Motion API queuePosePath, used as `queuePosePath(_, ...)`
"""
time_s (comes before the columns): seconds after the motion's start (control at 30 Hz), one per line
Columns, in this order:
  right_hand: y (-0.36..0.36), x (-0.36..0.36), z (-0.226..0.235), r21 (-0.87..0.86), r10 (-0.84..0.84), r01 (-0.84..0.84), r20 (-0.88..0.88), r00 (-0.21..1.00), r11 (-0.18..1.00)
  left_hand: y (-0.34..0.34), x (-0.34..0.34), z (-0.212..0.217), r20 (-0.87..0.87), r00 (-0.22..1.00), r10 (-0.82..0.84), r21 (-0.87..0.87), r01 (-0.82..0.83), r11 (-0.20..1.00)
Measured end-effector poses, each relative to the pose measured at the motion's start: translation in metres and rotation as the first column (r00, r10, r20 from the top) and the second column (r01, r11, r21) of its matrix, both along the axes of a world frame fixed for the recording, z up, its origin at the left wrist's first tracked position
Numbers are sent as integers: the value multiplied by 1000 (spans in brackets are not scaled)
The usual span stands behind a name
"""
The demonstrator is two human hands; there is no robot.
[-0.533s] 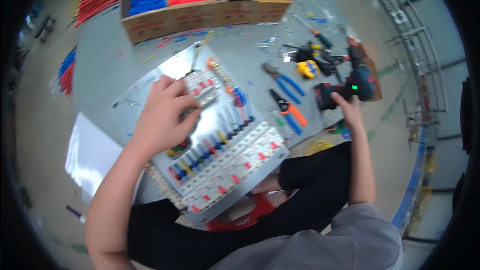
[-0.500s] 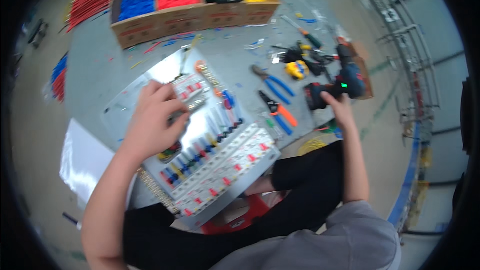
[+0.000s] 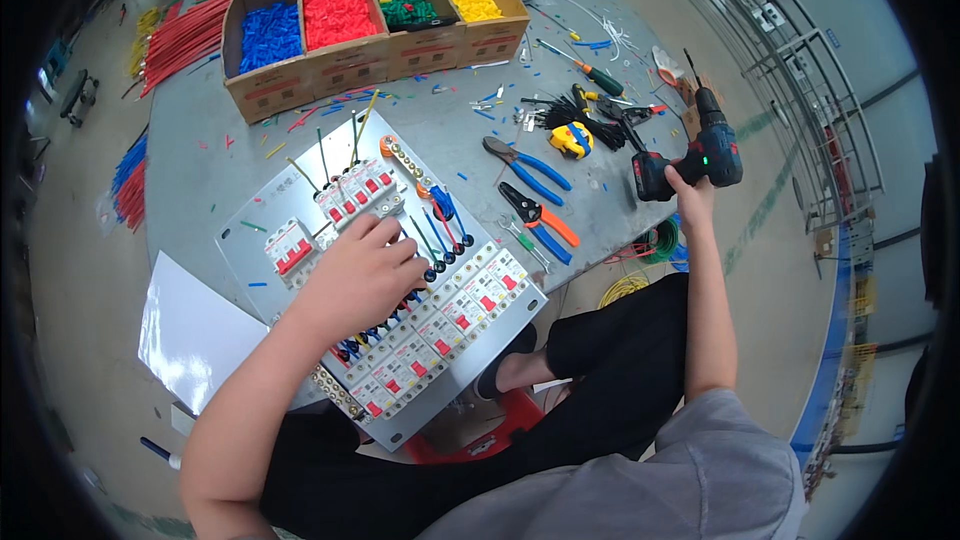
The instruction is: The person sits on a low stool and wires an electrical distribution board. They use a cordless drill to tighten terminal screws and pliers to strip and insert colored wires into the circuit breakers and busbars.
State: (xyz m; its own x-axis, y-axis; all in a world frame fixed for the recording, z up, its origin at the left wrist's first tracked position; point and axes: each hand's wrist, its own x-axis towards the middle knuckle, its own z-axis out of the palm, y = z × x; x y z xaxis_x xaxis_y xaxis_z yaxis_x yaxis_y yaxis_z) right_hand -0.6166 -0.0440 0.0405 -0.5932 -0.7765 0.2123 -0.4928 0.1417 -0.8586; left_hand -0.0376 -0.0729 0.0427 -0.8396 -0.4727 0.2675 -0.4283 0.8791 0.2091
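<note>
My right hand (image 3: 693,202) is closed around the handle of a cordless drill (image 3: 715,148), held at the table's right edge with its bit pointing up and away. My left hand (image 3: 362,278) is over the middle of a metal mounting plate (image 3: 253,208), its fingers bent down among short coloured wires. Whatever lies under those fingertips is hidden. Along the plate's near side runs a row of circuit breakers (image 3: 440,333) with red switches. Another breaker group (image 3: 357,190) sits just beyond my left hand, and a separate breaker (image 3: 291,251) stands to its left.
A divided cardboard box (image 3: 330,70) of coloured caps stands at the back. Right of the plate lie blue-handled cutters (image 3: 540,169), wire strippers (image 3: 545,220), a yellow tape measure (image 3: 571,140) and a screwdriver (image 3: 598,77). A white sheet (image 3: 195,325) hangs over the left edge.
My left hand has moved right and nearer across the plate, uncovering the separate breaker. The drill has shifted slightly right in my right hand, and its bit now shows.
</note>
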Motion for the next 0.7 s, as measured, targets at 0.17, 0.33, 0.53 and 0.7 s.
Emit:
queuePosePath(0.17, 15, -32, -6, -66, -31, 34, 54, 998, 997, -5, -8, 10, 91, 996, -10, -103, 19, 995)
queuePosePath(0.33, 14, -51, -25, -7, -90, 91, 100, 991, 996, -3, -18, 4, 37, 999, 12, -112, -8, 994)
queuePosePath(0.53, 11, -30, -19, 68, -47, 45, 28, 999, 997, 3, -17, -6, 136, 987, 87, -114, -72, 991)
queuePosePath(0.7, 13, -9, -17, 23, 9, -8, -36, 999, 1000, 3, -18, -3, 124, 986, 107, -141, -89, 986)
